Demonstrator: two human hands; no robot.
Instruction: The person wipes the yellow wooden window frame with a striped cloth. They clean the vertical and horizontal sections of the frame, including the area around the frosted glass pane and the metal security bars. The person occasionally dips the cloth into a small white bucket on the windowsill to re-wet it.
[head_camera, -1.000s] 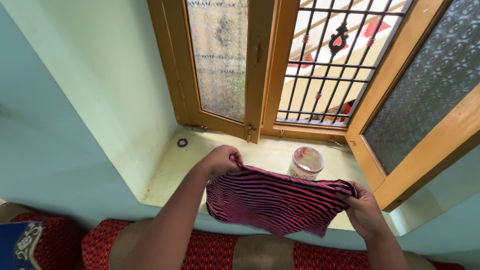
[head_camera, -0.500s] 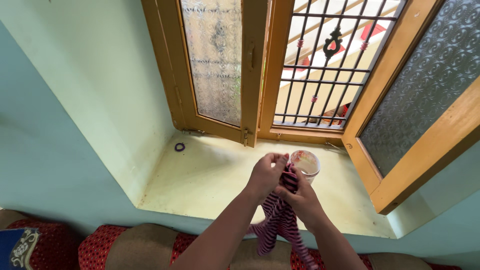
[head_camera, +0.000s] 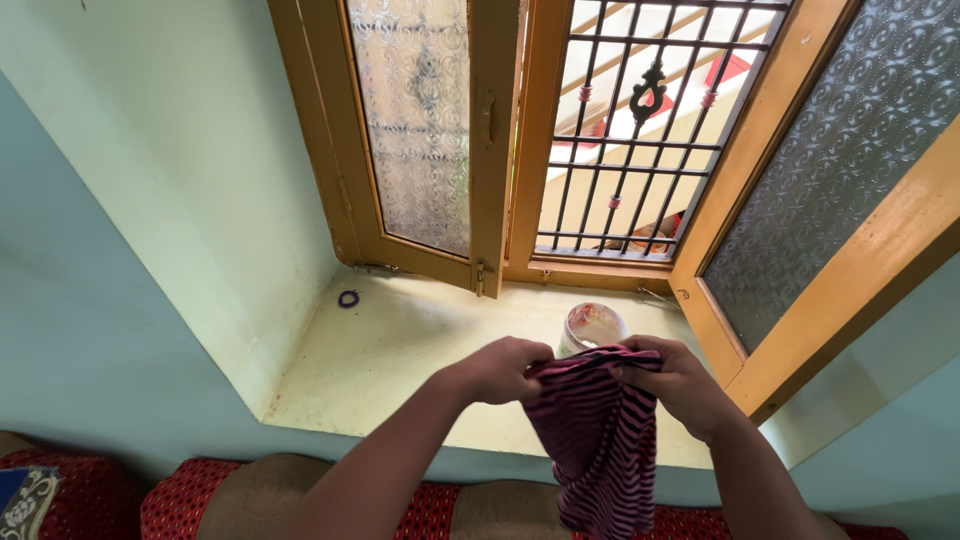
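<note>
Left hand (head_camera: 503, 368) and right hand (head_camera: 675, 381) held pink-and-black striped fabric garment (head_camera: 598, 440) above pale yellow window ledge (head_camera: 400, 360), fingers of each clamped on its top edge. Garment hung folded between hands. Small white round plastic container (head_camera: 591, 327) stood on ledge just behind. Small purple ring (head_camera: 348, 298) lay near left corner.

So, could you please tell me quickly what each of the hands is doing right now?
Left hand: closed, gripping the top edge of the striped cloth.
Right hand: closed, gripping the same cloth's other top corner.
</note>
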